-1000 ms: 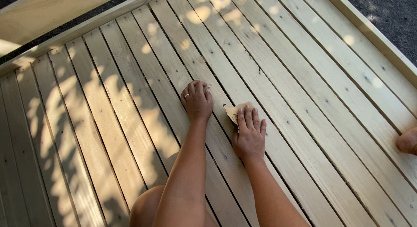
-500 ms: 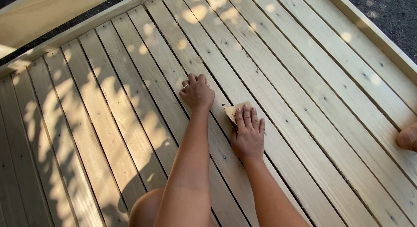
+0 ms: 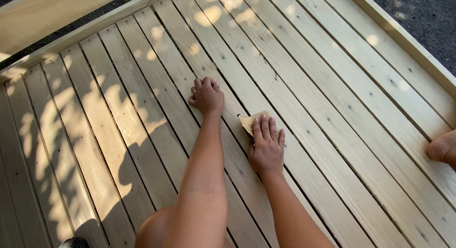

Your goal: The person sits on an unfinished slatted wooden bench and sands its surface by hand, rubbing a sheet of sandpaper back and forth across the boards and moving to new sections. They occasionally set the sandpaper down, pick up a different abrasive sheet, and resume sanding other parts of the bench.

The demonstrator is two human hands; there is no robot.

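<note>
Head view, the only 1: your left hand [image 3: 207, 95] had slid a little up the wooden deck [image 3: 332, 86] since a second ago, from fingers spread flat to curled into a loose fist, knuckles resting on a plank, clamped on nothing that showed. Your right hand [image 3: 267, 146] had barely shifted on its own plank; it stayed pressed palm-down on the sandpaper sheet [image 3: 250, 122], fingers [image 3: 266, 129] straight and close together, pinning the sheet flat to the wood rather than gripping it. Judged from that, the rubbing stroke was short or paused, with the left hand only bracing.

The sandpaper looked tan, small, folded or creased, with 1 corner and its upper edge poking out past the fingertips; the rest was hidden under the palm. It lay on a pale plank near the deck's middle, just right of the left forearm.

Planks were light, unfinished, screw heads visible, dappled with leaf shadow. A foot [image 3: 444, 148] showed at the right edge, well apart from both hands.
</note>
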